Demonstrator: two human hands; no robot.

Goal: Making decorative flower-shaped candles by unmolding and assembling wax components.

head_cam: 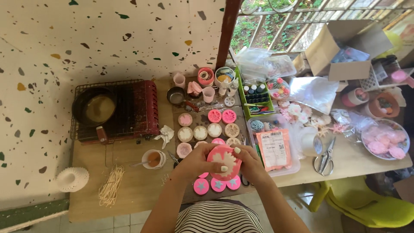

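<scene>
- The left hand (195, 163) and the right hand (249, 162) are both gripping one round pink mold (224, 162) between them.
- The mold is being held up over the near edge of the wooden table (129, 185), close to the person's striped shirt (217, 219).
- A white flower shape is showing in the middle of the mold.
- The fingers (224, 168) with light green nails are curling around the mold's rim.
- Small pink discs with stars (217, 185) are lying on the table just under the hands.
- More round molds (207, 129), some pink and some with white filling, are sitting in rows behind the hands.
- A small cup with brown liquid (153, 159) is standing to the left, with a stirrer in it.
- A bundle of pale strings (111, 186) is lying near the left edge.
- A dark pot (95, 107) is sitting on a red stove (136, 110) at the back left.
- Scissors (325, 157) are lying to the right, near a plate of pink shapes (385, 139).
- A clear box (276, 151) is sitting just right of the hands.
</scene>
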